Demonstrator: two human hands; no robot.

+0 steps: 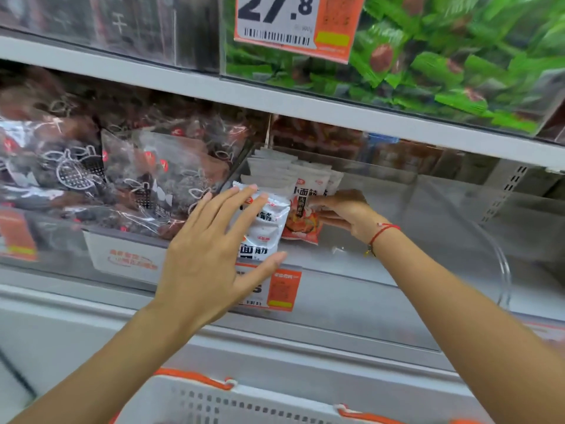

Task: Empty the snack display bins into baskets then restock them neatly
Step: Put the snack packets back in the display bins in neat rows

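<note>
With the left hand (211, 252) spread flat against the white snack packets (264, 228) and the right hand (345, 215) gripping the red-printed packet (301, 221) just beyond its fingertips inside the clear bin (397, 264), square each packet upright against the row behind before letting go.

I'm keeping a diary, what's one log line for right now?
step: restocking | left hand: open, touching white packets | right hand: steadying orange packet | clear bin

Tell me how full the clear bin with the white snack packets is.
Mostly empty. The white snack packets fill only the left end of the clear bin; the rest shows bare floor.
</note>
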